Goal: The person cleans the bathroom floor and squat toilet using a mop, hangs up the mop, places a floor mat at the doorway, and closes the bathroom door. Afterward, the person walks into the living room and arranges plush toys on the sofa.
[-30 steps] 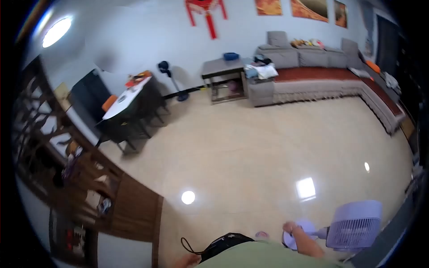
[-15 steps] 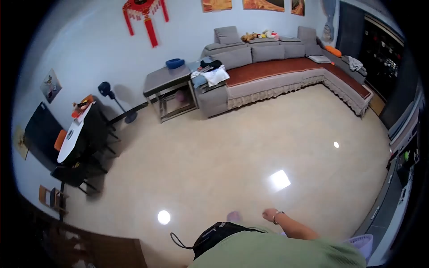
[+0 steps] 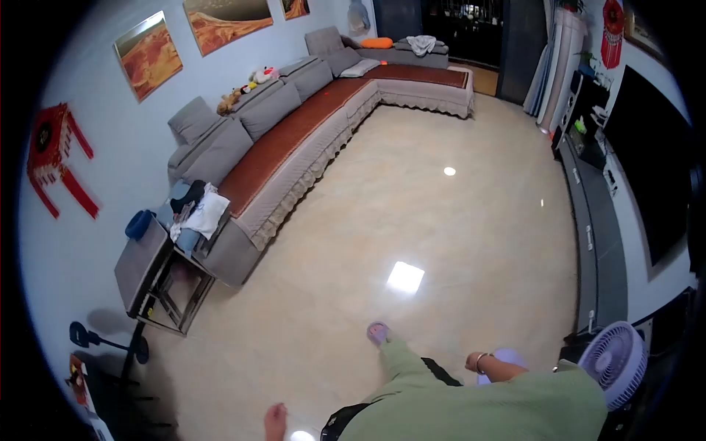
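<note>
My left hand (image 3: 275, 420) hangs over the floor at the bottom, its fingers curled in with nothing visible in them. My right hand (image 3: 476, 361), with a bracelet at the wrist, is closed in a loose fist and shows no object. Beyond that wrist lies part of a round purple base (image 3: 507, 358). To its right stands a purple fan (image 3: 615, 361). A foot in a purple slipper (image 3: 377, 333) is on the floor ahead of my green clothing.
A grey sofa (image 3: 246, 147) with a red-brown seat runs along the left wall. A side table (image 3: 141, 266) stands at its near end, with a dark standing fan (image 3: 110, 342) below. A long grey cabinet (image 3: 592, 242) and a television (image 3: 651, 169) line the right side.
The view has swung right: the sofa and side table moved left, and the television and cabinet came into sight. My left hand and the purple fan show again after being mostly out of view.
</note>
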### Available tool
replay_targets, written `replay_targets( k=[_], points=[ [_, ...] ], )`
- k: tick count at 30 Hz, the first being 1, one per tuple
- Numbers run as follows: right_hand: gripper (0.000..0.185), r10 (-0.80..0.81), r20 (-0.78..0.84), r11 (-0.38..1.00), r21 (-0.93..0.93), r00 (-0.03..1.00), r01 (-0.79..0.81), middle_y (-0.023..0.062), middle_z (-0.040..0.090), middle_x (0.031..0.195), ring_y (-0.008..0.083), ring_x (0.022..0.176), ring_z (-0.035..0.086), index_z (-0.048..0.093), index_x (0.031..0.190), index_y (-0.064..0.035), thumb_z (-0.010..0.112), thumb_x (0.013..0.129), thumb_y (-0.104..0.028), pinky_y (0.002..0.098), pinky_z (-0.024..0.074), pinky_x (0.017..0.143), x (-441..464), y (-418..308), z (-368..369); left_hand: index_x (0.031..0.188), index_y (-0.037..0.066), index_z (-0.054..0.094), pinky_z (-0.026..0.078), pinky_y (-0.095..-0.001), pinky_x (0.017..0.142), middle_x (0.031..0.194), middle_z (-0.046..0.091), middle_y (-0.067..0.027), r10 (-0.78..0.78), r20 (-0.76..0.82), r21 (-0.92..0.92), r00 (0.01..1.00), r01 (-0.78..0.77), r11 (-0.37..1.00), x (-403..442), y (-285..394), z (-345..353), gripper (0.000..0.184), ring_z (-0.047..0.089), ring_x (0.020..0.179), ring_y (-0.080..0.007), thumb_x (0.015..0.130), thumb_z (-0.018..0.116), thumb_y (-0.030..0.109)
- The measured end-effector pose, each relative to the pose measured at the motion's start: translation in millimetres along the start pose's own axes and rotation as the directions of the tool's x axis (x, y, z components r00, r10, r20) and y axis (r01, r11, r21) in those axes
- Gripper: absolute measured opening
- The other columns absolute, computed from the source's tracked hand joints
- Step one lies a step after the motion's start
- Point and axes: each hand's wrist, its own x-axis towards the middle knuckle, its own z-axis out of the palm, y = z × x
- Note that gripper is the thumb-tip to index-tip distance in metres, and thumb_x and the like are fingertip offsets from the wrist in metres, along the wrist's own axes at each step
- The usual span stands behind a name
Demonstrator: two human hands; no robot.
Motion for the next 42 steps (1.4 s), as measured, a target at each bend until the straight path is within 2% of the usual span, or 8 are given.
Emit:
replay_targets(
  k=[5, 18, 26, 29, 33, 35, 36, 42],
  points=[
    [0.036, -0.258, 0.128, 0.928, -0.242, 0.958, 0.282, 0.0105, 0.064, 0.106, 0.0287, 0.094, 0.061, 0.064, 0.104, -0.0102, 0.055, 0.077, -0.032, 0.0421, 0.0476, 0.079, -12, -82, -118, 0.118, 0.013, 0.052, 0.044, -0.041, 0.087, 0.11, 0.058, -0.0096, -0.182, 0.28, -0.125, 0.943, 0.223, 0.967, 63, -17, 57, 0.037, 0.055, 0.102, -0.0234, 0.087, 0.053, 0.033],
    [0.033, -0.13, -0.537, 0.954, 0.16, 0.833, 0.252, 0.0138, 0.065, 0.099, 0.0267, 0.091, 0.062, 0.063, 0.102, -0.006, 0.055, 0.082, -0.03, 0.0356, 0.0483, 0.081, 171, -195, -542, 0.099, 0.011, 0.057, 0.047, -0.0401, 0.078, 0.092, 0.059, -0.0096, -0.373, 0.2, -0.29, 0.906, 0.418, 0.861, 196, 45, 27, 0.022, 0.058, 0.09, -0.026, 0.085, 0.05, 0.026],
    [0.035, -0.145, -0.245, 0.959, 0.202, 0.959, 0.197, 0.012, 0.065, 0.096, 0.0309, 0.089, 0.061, 0.065, 0.098, -0.0083, 0.049, 0.082, -0.034, 0.0408, 0.0477, 0.079, 195, -208, -514, 0.088, 0.01, 0.06, 0.049, -0.0396, 0.072, 0.081, 0.06, -0.0096, -0.369, 0.344, -0.177, 0.863, 0.446, 0.877, 336, 35, -10, 0.017, 0.06, 0.083, -0.0275, 0.084, 0.048, 0.022],
    [0.036, -0.191, 0.095, 0.927, -0.309, 0.977, 0.212, 0.0137, 0.063, 0.106, 0.0294, 0.101, 0.058, 0.065, 0.101, -0.0097, 0.05, 0.081, -0.036, 0.0428, 0.0425, 0.089, 212, -187, -467, 0.083, 0.01, 0.061, 0.05, -0.0394, 0.07, 0.077, 0.061, -0.0095, -0.292, 0.385, -0.107, 0.875, 0.357, 0.928, 410, 37, -37, 0.017, 0.06, 0.08, -0.0281, 0.083, 0.047, 0.02],
    [0.038, -0.033, -0.054, 0.982, 0.183, 0.998, 0.042, 0.0096, 0.066, 0.099, 0.027, 0.093, 0.061, 0.065, 0.1, -0.0074, 0.053, 0.081, -0.038, 0.0388, 0.0472, 0.083, 195, -168, -469, 0.078, 0.009, 0.062, 0.051, -0.0391, 0.067, 0.072, 0.061, -0.0095, 0.306, 0.598, 0.342, 0.741, -0.58, 0.739, 535, 27, -89, 0.019, 0.061, 0.076, -0.0289, 0.083, 0.046, 0.018],
    [0.031, 0.175, -0.08, 0.846, 0.522, 0.981, -0.108, 0.0128, 0.065, 0.096, 0.0222, 0.076, 0.063, 0.064, 0.099, -0.0052, 0.055, 0.08, -0.028, 0.035, 0.0511, 0.07, 153, -194, -516, 0.074, 0.005, 0.06, 0.047, -0.0374, 0.055, 0.067, 0.06, -0.0097, 0.253, 0.48, 0.628, 0.84, -0.53, 0.57, 618, 46, -105, 0.03, 0.059, 0.063, -0.02, 0.082, 0.055, 0.033],
    [0.032, 0.208, -0.087, 0.675, 0.733, 0.974, -0.078, 0.0119, 0.066, 0.092, 0.0196, 0.074, 0.063, 0.064, 0.099, -0.0051, 0.055, 0.081, -0.031, 0.0338, 0.0513, 0.067, 157, -196, -524, 0.075, 0.005, 0.061, 0.046, -0.0317, 0.051, 0.061, 0.056, -0.0058, -0.141, 0.233, 0.337, 0.962, 0.056, 0.94, 663, 48, -106, 0.031, 0.056, 0.059, -0.014, 0.086, 0.053, 0.033],
    [0.029, 0.169, -0.101, 0.664, 0.747, 0.98, -0.038, 0.0128, 0.066, 0.093, 0.025, 0.082, 0.064, 0.064, 0.101, -0.0061, 0.055, 0.079, -0.023, 0.0336, 0.0504, 0.074, 223, -177, -556, 0.099, 0.003, 0.061, 0.045, -0.026, 0.06, 0.072, 0.058, -0.0027, -0.047, 0.043, -0.324, 0.998, 0.058, 0.944, 773, 277, -139, 0.022, 0.053, 0.065, -0.0105, 0.087, 0.057, 0.021]
  ],
)
